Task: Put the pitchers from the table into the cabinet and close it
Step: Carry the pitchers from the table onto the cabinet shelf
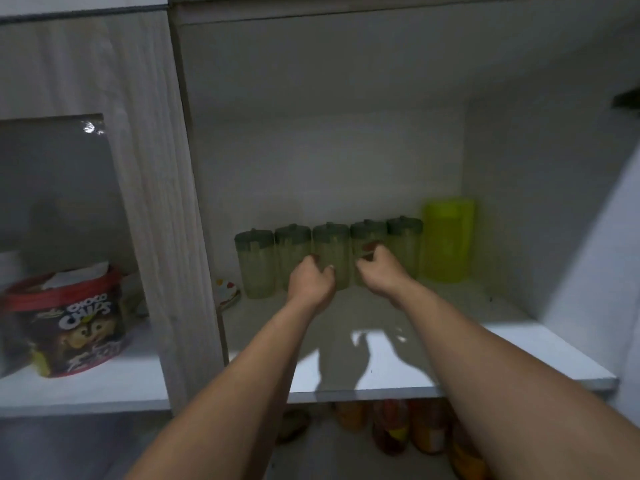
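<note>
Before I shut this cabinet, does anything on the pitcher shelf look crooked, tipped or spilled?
Nothing stands out. Five lidded clear pitchers stand upright in a row with the yellow-green pitcher at the right end. No spill shows on the shelf. Left hand and right hand are at the middle pitchers.

there is only one view, from a wide-angle camera on the person's head. it faces forward and slightly down, straight into an open cabinet compartment, near enough that both forearms stretch from the bottom edge up to the middle of the frame. the white shelf (485,362) runs across the lower centre, with its back wall well in view. the neighbouring compartment fills the left side, a lower shelf peeks in at the bottom, and straight edges bow outward near the borders.
</note>
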